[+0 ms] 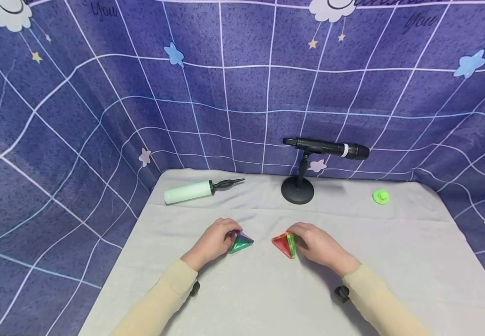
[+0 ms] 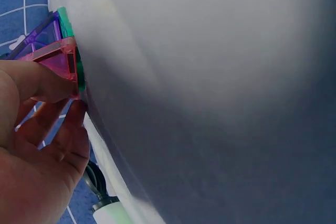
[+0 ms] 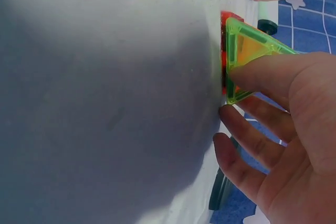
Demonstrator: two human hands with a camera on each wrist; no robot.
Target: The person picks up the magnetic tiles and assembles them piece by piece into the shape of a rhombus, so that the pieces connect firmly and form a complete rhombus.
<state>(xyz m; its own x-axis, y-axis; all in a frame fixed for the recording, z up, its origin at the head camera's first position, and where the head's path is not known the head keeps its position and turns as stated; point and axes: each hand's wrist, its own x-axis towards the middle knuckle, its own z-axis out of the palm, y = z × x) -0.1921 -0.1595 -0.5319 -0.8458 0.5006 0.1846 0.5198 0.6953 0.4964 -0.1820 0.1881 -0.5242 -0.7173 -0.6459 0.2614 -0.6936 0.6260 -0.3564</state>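
In the head view my left hand (image 1: 215, 240) pinches a small pyramid of translucent magnetic tiles (image 1: 241, 243), with a green face turned to the camera. The left wrist view shows its pink and purple tiles (image 2: 62, 59), the thumb pressing on the pink one. Opposite, my right hand (image 1: 321, 245) holds a second magnetic-tile pyramid (image 1: 282, 245) showing red and bright green faces. Its thumb lies on the green triangular tile (image 3: 252, 40) in the right wrist view, where an orange face shows through. Both pyramids are at the tabletop, apart from each other with a short gap between their points.
A pale green hand pump (image 1: 188, 192) lies at the back left of the cloth-covered table (image 1: 242, 298). Behind the hands stands a black microphone on a round-based stand (image 1: 298, 190). A small green duck-faced disc (image 1: 381, 196) is at the back right. Blue patterned curtains (image 1: 242, 84) enclose the table.
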